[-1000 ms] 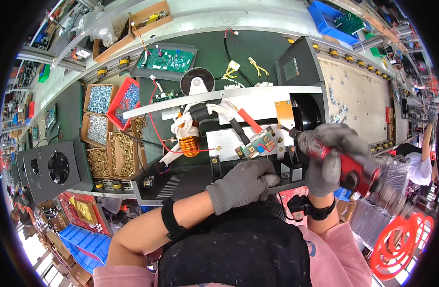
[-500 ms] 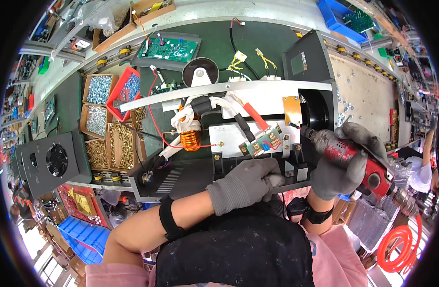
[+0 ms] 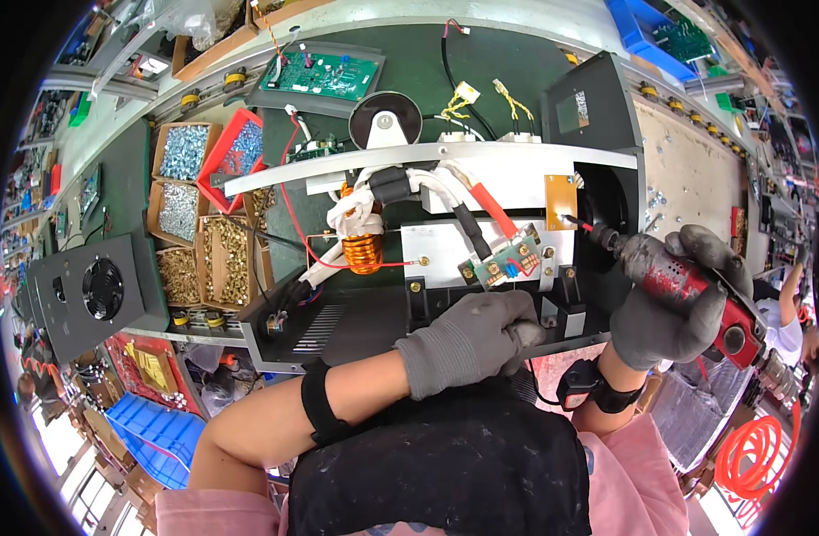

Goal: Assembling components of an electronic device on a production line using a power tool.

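Note:
In a grey glove, my right hand (image 3: pixel 660 330) grips a red and grey air screwdriver (image 3: pixel 682 277). Its thin bit points left, with the tip at the lower part of a copper-coloured plate (image 3: pixel 560 198) inside an open dark metal chassis (image 3: pixel 356 326); contact cannot be told. My left hand (image 3: pixel 472 344), gloved too, rests by the chassis front edge with curled fingers, and whatever they may hold is hidden. Just beyond it sits a small green circuit board (image 3: pixel 508 262) with a red-sleeved cable (image 3: pixel 494 210). Farther left stands a copper coil (image 3: pixel 363 254) with white cables.
Boxes of screws and brass fittings (image 3: pixel 226 259) and a red bin (image 3: pixel 242 147) stand at left, near a dark fan panel (image 3: pixel 97 290). A larger green circuit board (image 3: pixel 325 76) lies behind the chassis. An orange air hose (image 3: pixel 749 456) hangs at lower right.
The whole view has shifted slightly. My right hand and the screwdriver have moved a little right, and the bit tip sits higher against the copper-coloured plate. My left hand keeps its curled pose.

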Demonstrator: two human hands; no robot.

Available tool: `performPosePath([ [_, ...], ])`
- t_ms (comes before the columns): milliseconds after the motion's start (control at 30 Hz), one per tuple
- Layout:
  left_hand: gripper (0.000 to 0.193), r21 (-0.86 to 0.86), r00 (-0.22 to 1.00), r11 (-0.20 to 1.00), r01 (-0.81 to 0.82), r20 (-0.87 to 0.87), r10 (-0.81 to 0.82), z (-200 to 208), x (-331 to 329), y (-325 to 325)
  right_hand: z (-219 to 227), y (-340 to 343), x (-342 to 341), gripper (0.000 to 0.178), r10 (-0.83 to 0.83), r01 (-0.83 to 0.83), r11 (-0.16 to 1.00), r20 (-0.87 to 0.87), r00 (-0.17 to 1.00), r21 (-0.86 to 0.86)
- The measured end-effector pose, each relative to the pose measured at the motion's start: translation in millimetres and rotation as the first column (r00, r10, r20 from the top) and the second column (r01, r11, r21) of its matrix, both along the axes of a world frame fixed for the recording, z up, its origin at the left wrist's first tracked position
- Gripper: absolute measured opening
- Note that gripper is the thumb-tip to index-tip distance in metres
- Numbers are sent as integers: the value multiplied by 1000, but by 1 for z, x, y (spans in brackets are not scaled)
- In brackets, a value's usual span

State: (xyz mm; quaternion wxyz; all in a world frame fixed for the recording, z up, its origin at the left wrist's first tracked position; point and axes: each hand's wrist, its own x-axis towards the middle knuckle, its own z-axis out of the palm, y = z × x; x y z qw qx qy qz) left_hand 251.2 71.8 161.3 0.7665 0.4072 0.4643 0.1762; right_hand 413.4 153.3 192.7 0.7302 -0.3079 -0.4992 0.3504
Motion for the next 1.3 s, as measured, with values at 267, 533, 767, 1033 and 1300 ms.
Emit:
performPosePath([
  [267,14,-89,999,995,36,-10,-37,11,-5,10,5,-4,0,40,-18,13,999,106,994,50],
  [533,34,-332,846,883,-332,310,434,12,-12,4,43,-28,2,40,134,-127,989,-93,987,75],
  [767,39,-266,848,904,-336,332,413,20,-11,1,45,-35,-5,47,290,-248,921,-104,951,301],
  [1033,42,-185,876,890,-416,182,447,24,-3,-7,52,-56,10,35,458,-453,884,-14,889,118],
  [1300,44,-77,929,929,-362,49,366,29,-3,-1,58,-44,0,33,460,-454,877,-7,888,157],
])
